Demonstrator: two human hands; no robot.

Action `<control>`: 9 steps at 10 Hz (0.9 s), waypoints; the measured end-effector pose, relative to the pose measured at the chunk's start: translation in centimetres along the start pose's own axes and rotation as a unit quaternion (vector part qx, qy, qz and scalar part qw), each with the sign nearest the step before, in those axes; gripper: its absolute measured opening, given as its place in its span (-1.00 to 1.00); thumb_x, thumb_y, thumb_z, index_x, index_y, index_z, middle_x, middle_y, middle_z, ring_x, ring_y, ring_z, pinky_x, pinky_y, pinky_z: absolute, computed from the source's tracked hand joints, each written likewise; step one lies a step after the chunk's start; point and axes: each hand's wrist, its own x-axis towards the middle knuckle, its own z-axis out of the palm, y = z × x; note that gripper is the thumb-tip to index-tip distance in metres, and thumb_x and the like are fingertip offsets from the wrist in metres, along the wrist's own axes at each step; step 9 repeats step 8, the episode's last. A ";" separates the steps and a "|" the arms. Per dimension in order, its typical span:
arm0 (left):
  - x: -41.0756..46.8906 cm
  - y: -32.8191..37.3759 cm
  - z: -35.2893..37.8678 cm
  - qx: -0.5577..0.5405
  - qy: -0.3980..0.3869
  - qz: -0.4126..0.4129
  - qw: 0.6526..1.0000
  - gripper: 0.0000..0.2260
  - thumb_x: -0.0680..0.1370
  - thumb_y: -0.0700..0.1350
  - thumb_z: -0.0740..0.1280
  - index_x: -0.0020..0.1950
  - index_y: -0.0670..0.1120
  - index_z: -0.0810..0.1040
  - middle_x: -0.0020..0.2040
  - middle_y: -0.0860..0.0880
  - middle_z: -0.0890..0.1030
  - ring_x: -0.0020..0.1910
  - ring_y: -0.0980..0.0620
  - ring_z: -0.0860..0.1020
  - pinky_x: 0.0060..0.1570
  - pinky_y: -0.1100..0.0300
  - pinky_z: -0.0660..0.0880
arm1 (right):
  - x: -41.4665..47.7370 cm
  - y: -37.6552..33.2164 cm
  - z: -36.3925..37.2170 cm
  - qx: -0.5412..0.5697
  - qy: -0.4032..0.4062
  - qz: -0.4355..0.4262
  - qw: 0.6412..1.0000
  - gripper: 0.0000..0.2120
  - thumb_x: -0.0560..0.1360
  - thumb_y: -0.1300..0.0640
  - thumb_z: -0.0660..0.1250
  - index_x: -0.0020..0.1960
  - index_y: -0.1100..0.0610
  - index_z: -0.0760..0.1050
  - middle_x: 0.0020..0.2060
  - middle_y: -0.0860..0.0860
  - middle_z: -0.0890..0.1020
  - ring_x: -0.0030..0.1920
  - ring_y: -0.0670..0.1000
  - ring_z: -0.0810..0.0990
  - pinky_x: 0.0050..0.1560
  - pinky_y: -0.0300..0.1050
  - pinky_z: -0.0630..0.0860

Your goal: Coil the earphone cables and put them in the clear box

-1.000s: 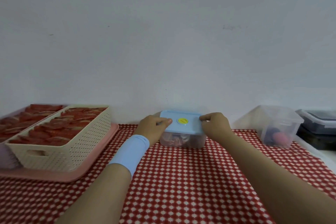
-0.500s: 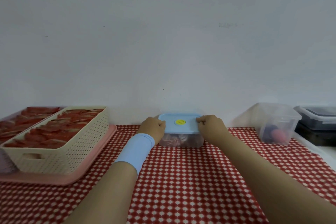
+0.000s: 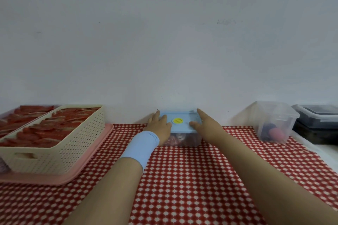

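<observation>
A red-and-white checked cloth (image 3: 182, 179) covers the bench (image 3: 327, 157), whose pale surface shows bare at the right edge. At the left, a cream perforated basket (image 3: 60, 151) stands on a pink tray (image 3: 89, 164), filled with rows of flat red pieces (image 3: 54, 126) too blurred to name. A second container (image 3: 27, 110) of the same red pieces sits just behind it. At the right stands a clear open tub (image 3: 274, 113) holding something dark and something pink. Beside it, two dark lidded containers (image 3: 318, 117) are stacked. A plain white wall (image 3: 164, 42) rises behind.

Both forearms reach in from 7 and 5 o'clock, converging toward 12. The left hand (image 3: 159, 124), a blue wristband (image 3: 140, 145) on its wrist, lies palm down with fingers straight. The right hand (image 3: 205, 125) mirrors it nearby, not touching.
</observation>
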 end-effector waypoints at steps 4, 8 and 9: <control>-0.1 -1.9 1.4 -0.354 0.096 0.047 0.929 -0.73 0.55 -0.07 0.40 0.25 -0.02 0.54 0.09 0.07 0.62 0.04 0.13 0.58 -0.21 0.53 0.39 | 1.0 1.7 1.8 0.276 0.066 0.088 0.955 -0.71 0.52 0.14 0.45 0.20 0.22 0.62 0.01 0.10 0.69 0.02 0.10 0.68 0.08 0.02 0.63; -0.1 -1.7 0.6 -0.293 0.093 -0.006 0.952 -0.54 0.53 0.13 0.38 0.33 -0.06 0.44 0.22 -0.01 0.57 0.10 0.03 0.54 0.09 0.17 0.45 | 1.4 1.4 1.4 0.223 0.051 0.101 0.968 -0.60 0.54 -0.10 0.39 0.21 0.18 0.61 0.08 0.08 0.67 0.06 0.07 0.64 0.09 -0.02 0.59; -0.1 -1.7 0.6 -0.293 0.093 -0.006 0.952 -0.54 0.53 0.13 0.38 0.33 -0.06 0.44 0.22 -0.01 0.57 0.10 0.03 0.54 0.09 0.17 0.45 | 1.4 1.4 1.4 0.223 0.051 0.101 0.968 -0.60 0.54 -0.10 0.39 0.21 0.18 0.61 0.08 0.08 0.67 0.06 0.07 0.64 0.09 -0.02 0.59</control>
